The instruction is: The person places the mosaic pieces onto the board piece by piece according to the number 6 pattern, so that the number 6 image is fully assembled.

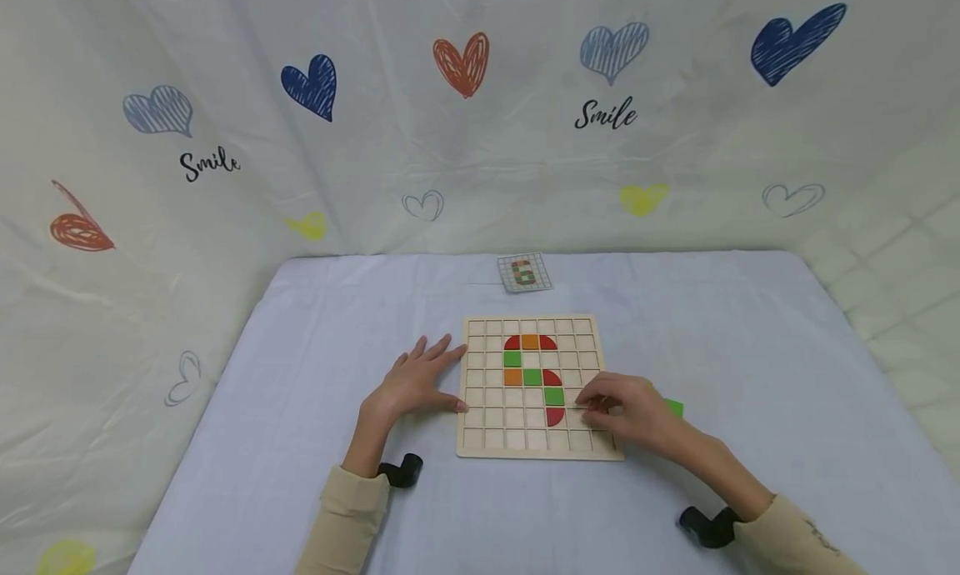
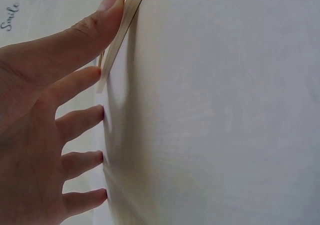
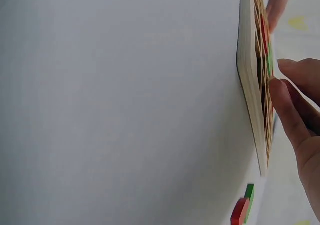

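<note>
A square wooden grid board [image 1: 487,442] lies on the table. Red quarter-round tiles [image 1: 555,417], green square tiles [image 1: 532,377] and orange square tiles [image 1: 513,377] sit in some of its cells. My left hand [image 1: 416,383] spreads its fingers at the board's left side, with thumb and index finger touching the edge. Over the right part of the board hovers my right hand [image 1: 630,408], fingers loosely bent just right of the lowest red tile. In the right wrist view its thumb and fingertip [image 3: 280,87] stand apart, with no tile visible between them.
Behind the board lies a small pattern card [image 1: 525,273] showing a coloured tile figure on a grid. Right of the board, partly behind my right hand, is a green piece [image 1: 675,407]; a red piece [image 3: 240,211] lies beside it. A white cloth [image 1: 750,350] covers the table.
</note>
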### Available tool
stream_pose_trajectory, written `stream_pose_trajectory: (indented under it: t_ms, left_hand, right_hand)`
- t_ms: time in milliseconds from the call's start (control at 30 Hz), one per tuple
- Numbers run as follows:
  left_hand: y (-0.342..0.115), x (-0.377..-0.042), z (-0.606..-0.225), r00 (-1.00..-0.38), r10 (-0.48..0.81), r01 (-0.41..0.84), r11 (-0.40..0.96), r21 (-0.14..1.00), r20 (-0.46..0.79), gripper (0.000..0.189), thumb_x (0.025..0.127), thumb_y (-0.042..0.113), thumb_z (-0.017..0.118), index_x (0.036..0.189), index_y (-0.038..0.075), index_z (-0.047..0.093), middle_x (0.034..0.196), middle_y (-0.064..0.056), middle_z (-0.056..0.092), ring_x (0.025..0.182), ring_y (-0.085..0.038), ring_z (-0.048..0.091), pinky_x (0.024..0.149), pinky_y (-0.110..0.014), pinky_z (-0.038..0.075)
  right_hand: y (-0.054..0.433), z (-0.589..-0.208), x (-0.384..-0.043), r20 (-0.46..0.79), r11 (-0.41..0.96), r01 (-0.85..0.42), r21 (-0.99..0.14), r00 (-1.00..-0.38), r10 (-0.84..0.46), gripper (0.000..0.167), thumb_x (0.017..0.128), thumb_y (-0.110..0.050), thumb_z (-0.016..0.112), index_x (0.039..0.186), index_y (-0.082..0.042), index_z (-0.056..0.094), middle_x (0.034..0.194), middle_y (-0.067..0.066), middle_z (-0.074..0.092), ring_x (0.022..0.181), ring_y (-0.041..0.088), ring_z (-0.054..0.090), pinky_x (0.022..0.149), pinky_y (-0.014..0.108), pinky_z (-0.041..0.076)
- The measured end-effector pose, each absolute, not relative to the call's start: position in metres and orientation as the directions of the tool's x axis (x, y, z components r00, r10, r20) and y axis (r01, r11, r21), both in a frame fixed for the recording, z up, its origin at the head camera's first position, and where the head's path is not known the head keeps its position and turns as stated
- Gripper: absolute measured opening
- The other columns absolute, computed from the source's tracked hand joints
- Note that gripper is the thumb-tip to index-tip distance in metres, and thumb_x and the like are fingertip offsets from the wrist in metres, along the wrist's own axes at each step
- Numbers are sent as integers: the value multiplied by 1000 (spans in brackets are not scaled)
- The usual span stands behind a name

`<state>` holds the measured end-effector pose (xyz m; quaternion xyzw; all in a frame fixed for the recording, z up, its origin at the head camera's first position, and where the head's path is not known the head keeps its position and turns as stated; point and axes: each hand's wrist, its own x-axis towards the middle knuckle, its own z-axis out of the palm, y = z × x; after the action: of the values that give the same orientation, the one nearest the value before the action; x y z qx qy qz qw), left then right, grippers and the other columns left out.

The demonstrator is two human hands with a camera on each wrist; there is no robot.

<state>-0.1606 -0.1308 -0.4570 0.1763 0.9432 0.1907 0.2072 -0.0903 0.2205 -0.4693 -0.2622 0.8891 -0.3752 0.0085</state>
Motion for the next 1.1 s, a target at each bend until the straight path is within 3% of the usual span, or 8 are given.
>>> stream_pose_trajectory:
  t_ms: [167, 433, 600, 833, 1100]
  left_hand:
    - [-130, -161, -458, -854, 408, 251, 867, 431, -322, 98, 79, 49, 86, 161, 27, 37, 172, -6, 22, 159, -43, 8, 124, -67, 16]
    - [-130, -161, -457, -856, 405, 251, 869, 427, -321, 97, 80, 49, 85, 161, 28, 37, 172, -5, 22, 159, -41, 7, 124, -66, 15]
    - [-131, -161, -458, -855, 406, 251, 869, 428, -323, 97, 81, 49, 85, 162, 28, 36, 172, -4, 21, 160, -41, 7, 124, -66, 15]
    - [-131, -160, -458, -855, 409, 254, 867, 429, -319, 96, 81, 48, 85, 161, 26, 37, 172, -6, 23, 159, -42, 8, 124, -67, 15]
    - [-132, -160, -458, -855, 406, 254, 870, 422, -323, 97, 81, 49, 85, 162, 27, 36, 172, -5, 22, 159, -41, 8, 124, -66, 15]
  right_hand:
    - [234, -471, -89, 227, 609, -478, -633, -867, -444, 28, 77, 8, 83, 99, -8, 75, 94, -1, 74, 80, 1, 63, 71, 26, 62]
    - [253, -473, -91, 318, 657, -511, -555, -860, -400, 32, 73, 9, 86, 97, -9, 76, 89, -4, 72, 72, 0, 55, 58, 22, 52]
    - [264, -473, -92, 292, 714, -458, -530, -889, -354, 33, 72, 7, 87, 98, -9, 76, 92, -2, 72, 72, -2, 54, 60, 21, 51]
    - [274, -471, -96, 228, 774, -376, -509, -926, -300, 28, 77, 2, 86, 101, -6, 74, 95, 1, 69, 76, 13, 61, 64, 25, 53]
    - [282, -475, -99, 169, 817, -301, -492, -954, -249, 29, 77, -7, 89, 102, -4, 73, 96, 4, 66, 82, 19, 61, 68, 30, 55]
